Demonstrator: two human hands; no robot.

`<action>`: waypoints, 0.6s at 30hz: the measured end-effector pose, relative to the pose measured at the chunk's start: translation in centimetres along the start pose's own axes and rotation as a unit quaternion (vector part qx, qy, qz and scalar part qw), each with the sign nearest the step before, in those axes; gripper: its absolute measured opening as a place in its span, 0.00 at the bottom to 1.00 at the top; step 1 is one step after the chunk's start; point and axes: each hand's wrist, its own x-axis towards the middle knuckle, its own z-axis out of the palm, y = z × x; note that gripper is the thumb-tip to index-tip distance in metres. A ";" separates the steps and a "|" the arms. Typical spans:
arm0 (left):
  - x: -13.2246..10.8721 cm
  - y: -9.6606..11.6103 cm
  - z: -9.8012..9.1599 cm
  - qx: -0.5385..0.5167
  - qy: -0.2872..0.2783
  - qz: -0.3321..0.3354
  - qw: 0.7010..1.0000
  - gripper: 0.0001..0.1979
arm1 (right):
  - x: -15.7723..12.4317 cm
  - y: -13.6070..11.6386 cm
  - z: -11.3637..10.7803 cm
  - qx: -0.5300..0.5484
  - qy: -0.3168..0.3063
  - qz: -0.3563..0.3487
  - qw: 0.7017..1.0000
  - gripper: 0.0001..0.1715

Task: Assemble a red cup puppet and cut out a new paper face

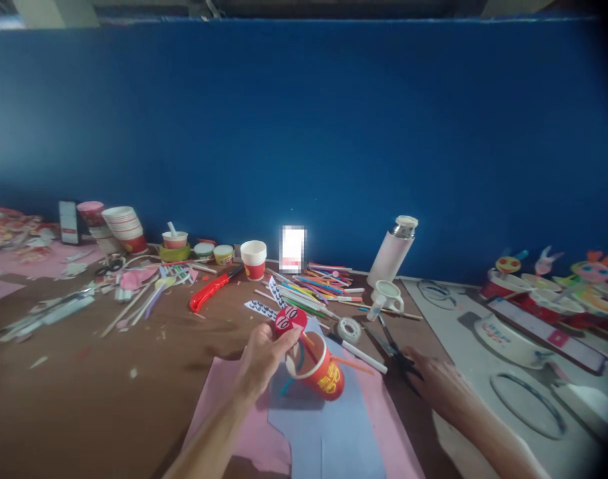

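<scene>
My left hand (263, 359) pinches a red round paper face (290, 320) with drawn eyes and two patterned paper ears (262, 309). The face is joined to a red paper cup (328, 379) with yellow lettering, tilted on its side over the paper sheets. Coloured strips, orange and blue, stick out from this cup. Over to the right, my right hand (436, 382) has its fingers closed at the black handles of a pair of scissors (396, 352), blades pointing away to the left. The exact grip of those fingers is partly hidden.
Blue-grey paper (334, 432) lies over a pink sheet (219, 412). Behind are a tape roll (348, 330), a white marker (366, 357), several coloured sticks (304, 293), a red-handled cutter (211, 291), stacked cups (254, 259), a mug (388, 296) and a leaning flask (391, 256).
</scene>
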 end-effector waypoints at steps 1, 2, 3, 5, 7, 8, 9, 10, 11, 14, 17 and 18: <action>0.0 0.2 0.0 -0.002 -0.015 0.000 1.000 0.14 | 0.1 0.0 0.0 0.000 -0.005 -0.005 1.000 0.23; 0.0 0.5 -0.1 -0.005 -0.030 -0.001 1.000 0.14 | 0.2 -0.1 -0.1 -0.002 -0.010 -0.011 1.000 0.23; 0.1 0.8 -0.1 -0.009 -0.043 -0.005 0.999 0.14 | 0.3 -0.1 -0.2 -0.005 -0.015 -0.017 1.000 0.23; 0.1 1.5 -0.4 -0.013 -0.055 -0.019 0.998 0.14 | 0.5 -0.2 -0.5 -0.013 -0.023 -0.028 0.999 0.22; 0.1 2.2 -0.7 -0.007 -0.059 -0.028 0.998 0.14 | 0.7 -0.3 -0.9 -0.020 -0.028 -0.039 0.999 0.22; 0.1 2.6 -0.8 -0.002 -0.064 -0.029 0.998 0.14 | 0.8 -0.3 -1.0 -0.023 -0.029 -0.045 0.998 0.22; 0.1 2.8 -1.0 0.001 -0.070 -0.025 0.997 0.14 | 0.9 -0.4 -1.2 -0.028 -0.032 -0.052 0.998 0.21; 0.0 3.0 -1.1 0.001 -0.078 -0.019 0.997 0.14 | 1.0 -0.5 -1.3 -0.033 -0.034 -0.058 0.997 0.21; 0.0 3.2 -1.2 0.001 -0.086 -0.014 0.996 0.14 | 1.1 -0.6 -1.3 -0.039 -0.035 -0.064 0.997 0.21; 0.0 3.6 -1.3 0.004 -0.096 0.000 0.995 0.13 | 1.1 -1.0 -1.4 -0.056 -0.036 -0.073 0.995 0.21; 0.4 4.0 -1.5 0.037 -0.116 0.005 0.993 0.11 | 0.9 -1.2 -1.6 -0.059 -0.042 -0.083 0.994 0.25; 0.6 4.1 -1.6 0.058 -0.125 0.005 0.990 0.11 | 0.9 -1.1 -1.9 -0.060 -0.045 -0.082 0.994 0.26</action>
